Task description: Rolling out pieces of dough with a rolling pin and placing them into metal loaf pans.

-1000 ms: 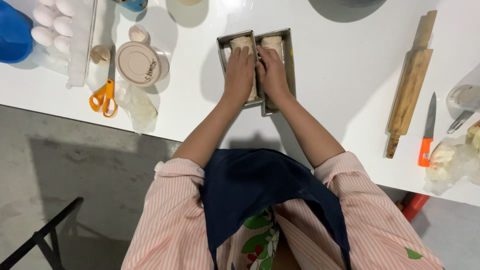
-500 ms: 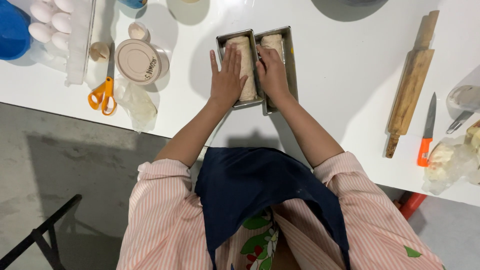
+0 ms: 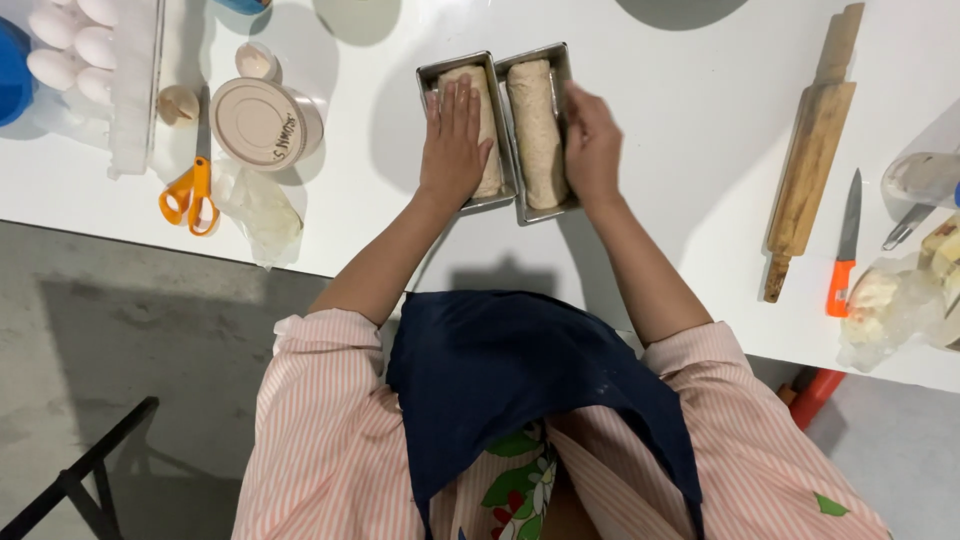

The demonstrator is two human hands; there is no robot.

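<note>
While left hand [image 3: 455, 140] covers dough [image 3: 486, 120], egg tray [image 3: 80, 50] cropped

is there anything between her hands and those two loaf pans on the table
Nothing visible stands between them. The left hand lies flat on the dough in the left loaf pan, and the right hand rests against the outer side of the right loaf pan. The rolling pin lies well off to the right.

Two loaf tins sit side by side, touching, on the counter [image 3: 680, 150] before me: the left tin [image 3: 432, 80] under my left grip [image 3: 455, 140], the right tin [image 3: 540, 130] beside my right grip [image 3: 592, 145]. A rolling pin [image 3: 810, 160] and knife [image 3: 843, 245] lie farther right; scissors [image 3: 190, 195] and eggs [image 3: 75, 45] lie left.
</note>
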